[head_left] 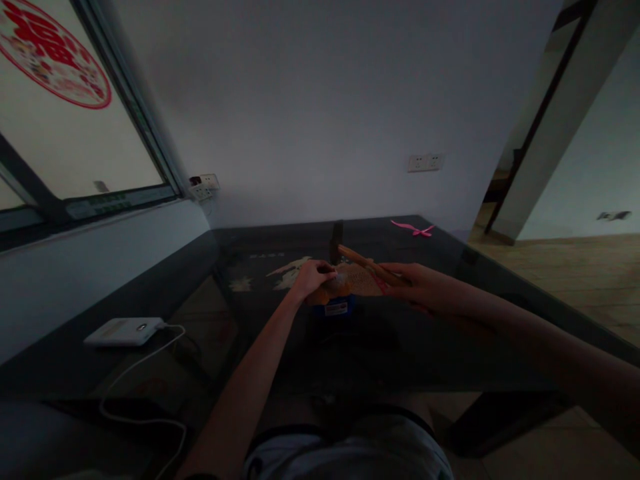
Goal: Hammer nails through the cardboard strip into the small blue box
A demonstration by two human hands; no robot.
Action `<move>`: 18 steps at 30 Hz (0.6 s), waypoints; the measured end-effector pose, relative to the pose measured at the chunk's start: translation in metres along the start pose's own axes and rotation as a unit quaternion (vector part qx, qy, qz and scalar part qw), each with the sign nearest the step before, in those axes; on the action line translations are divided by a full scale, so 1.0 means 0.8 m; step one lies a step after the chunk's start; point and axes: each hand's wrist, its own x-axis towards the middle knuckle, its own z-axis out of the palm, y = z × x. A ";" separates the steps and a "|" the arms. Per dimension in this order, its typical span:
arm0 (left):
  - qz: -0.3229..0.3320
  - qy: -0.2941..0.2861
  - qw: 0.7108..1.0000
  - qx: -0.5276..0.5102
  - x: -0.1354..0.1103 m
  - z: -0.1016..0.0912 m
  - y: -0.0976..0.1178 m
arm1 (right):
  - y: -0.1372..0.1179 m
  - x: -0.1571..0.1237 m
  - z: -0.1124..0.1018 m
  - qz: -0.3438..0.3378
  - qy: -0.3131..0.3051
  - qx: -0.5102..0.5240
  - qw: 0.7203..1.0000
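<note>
My right hand (413,283) grips the wooden handle of a hammer (336,241), whose dark head stands just above a piece of wood (357,283). That wood rests on a blue box with a white label (336,308) on the dark glass table (450,333). My left hand (313,275) is closed in a pinch at the left end of the wood, right under the hammer head; what it pinches is too small to make out.
A white device (124,331) with a white cable (140,373) lies at the table's left edge. A pink ribbon (414,229) lies at the far right corner. Wall sockets (425,162) are behind; a window is on the left, a doorway on the right.
</note>
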 end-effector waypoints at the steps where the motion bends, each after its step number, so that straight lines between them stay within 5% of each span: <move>1: 0.000 -0.002 1.000 -0.001 -0.001 -0.001 0.001 | 0.000 0.000 0.002 0.004 -0.005 0.000 1.000; 18: -0.019 -0.010 1.000 -0.012 -0.001 0.000 0.004 | 0.001 -0.001 0.006 -0.006 -0.003 0.016 1.000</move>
